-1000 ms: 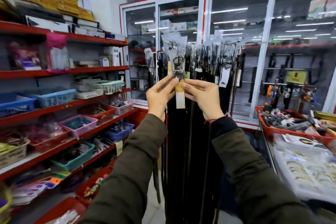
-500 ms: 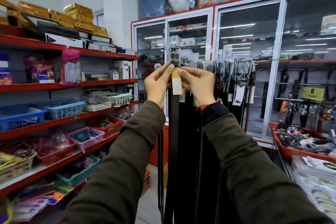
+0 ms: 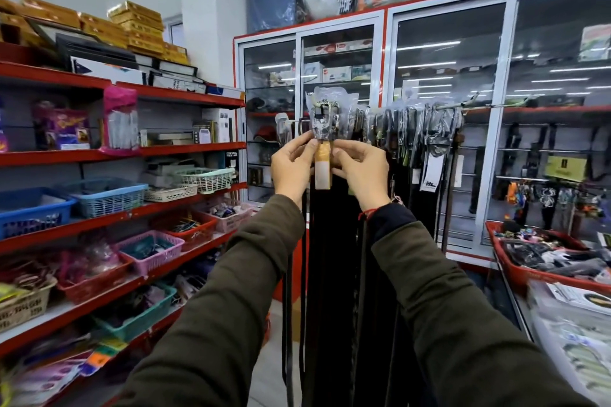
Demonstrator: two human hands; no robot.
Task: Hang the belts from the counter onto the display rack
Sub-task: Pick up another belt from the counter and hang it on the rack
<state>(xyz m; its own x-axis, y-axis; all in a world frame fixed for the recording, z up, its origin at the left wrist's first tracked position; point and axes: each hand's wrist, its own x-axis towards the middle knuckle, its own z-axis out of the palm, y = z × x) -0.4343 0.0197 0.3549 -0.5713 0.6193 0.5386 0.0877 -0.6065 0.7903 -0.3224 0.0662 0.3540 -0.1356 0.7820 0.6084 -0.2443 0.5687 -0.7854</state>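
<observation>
Holding the belt (image 3: 322, 172) just below its plastic-wrapped buckle (image 3: 322, 119), the left hand (image 3: 292, 167) and the right hand (image 3: 358, 168) pinch the strap from opposite sides, fingers closed on it with thumbs toward the centre beside the yellow and white tag (image 3: 323, 172). This two-sided grip keeps the buckle upright and level with the display rack rail (image 3: 463, 106), presumably so that the buckle can be guided onto the near end of the rail; whether it is already hooked cannot be told. The strap hangs straight down between the forearms, in front of the row of belts (image 3: 413, 129) already hung along the rail. No counter surface supports the belt at this moment. Surroundings: red shelving (image 3: 185, 149) with plastic baskets on the left, glass-door cabinets (image 3: 446, 76) behind the rack, and a red tray (image 3: 515, 269) of small goods on the right.
</observation>
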